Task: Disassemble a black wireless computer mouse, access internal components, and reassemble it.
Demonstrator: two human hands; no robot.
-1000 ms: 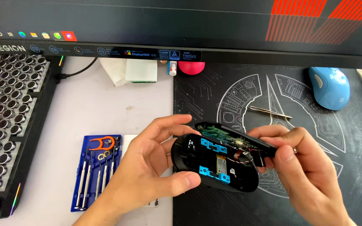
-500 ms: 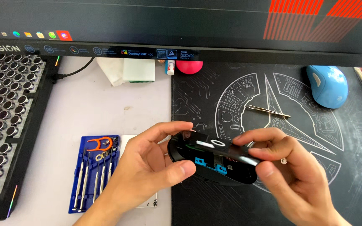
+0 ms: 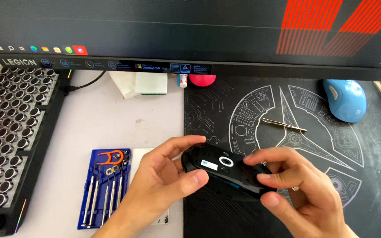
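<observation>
Fingers of left hand (image 3: 164, 183) and right hand (image 3: 303, 194) curled partway, both grasping opposite ends of upturned black computer mouse (image 3: 225, 169) over black desk mat (image 3: 331, 176), beside blue screwdriver kit (image 3: 106, 187).

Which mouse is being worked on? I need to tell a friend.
On the black desk mat under the monitor, both hands hold a black mouse upside down. Unlike the blue mouse lying apart, its underside shows a white ring.

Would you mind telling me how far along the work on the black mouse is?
The black mouse looks closed, underside up, with no internals showing. Left hand and right hand grip its two ends. The blue screwdriver kit lies open and tweezers lie on the mat, so fastening probably remains.
</observation>
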